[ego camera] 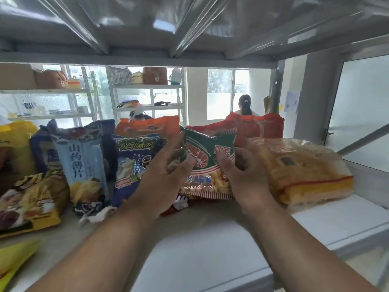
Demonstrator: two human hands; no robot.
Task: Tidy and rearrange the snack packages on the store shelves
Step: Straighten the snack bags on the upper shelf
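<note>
**Prawn cracker bag being set upright mid-shelf**

On the shelf's left end (210, 245) lie a yellow bag (14, 140) and a flat yellow-brown packet (31, 203), then a pale blue yam-chip bag (84, 161) standing upright, with a dark blue snack bag (132, 165) just beside it. An orange bag (147, 126) stands behind these.

At the middle, the step in hand looks like straightening one package into the row. The left hand (166, 178) reaches in with fingers loosely spread and slightly curled, their tips touching the left edge of the green prawn cracker bag (207, 163); whether it truly grips is hard to tell. The right hand (240, 175) comes in at the bag's right edge, fingers bent toward it, and seems to pinch or steady that side. The bag stands nearly upright between the two hands, in front of a red bag (256, 127).

To the right, a large clear-wrapped orange pack (305, 171) lies flat, close beside the right hand.

Next, I judge, the bag needs squaring against its neighbours so it stands unsupported; released too soon, it could slump forward.
</note>
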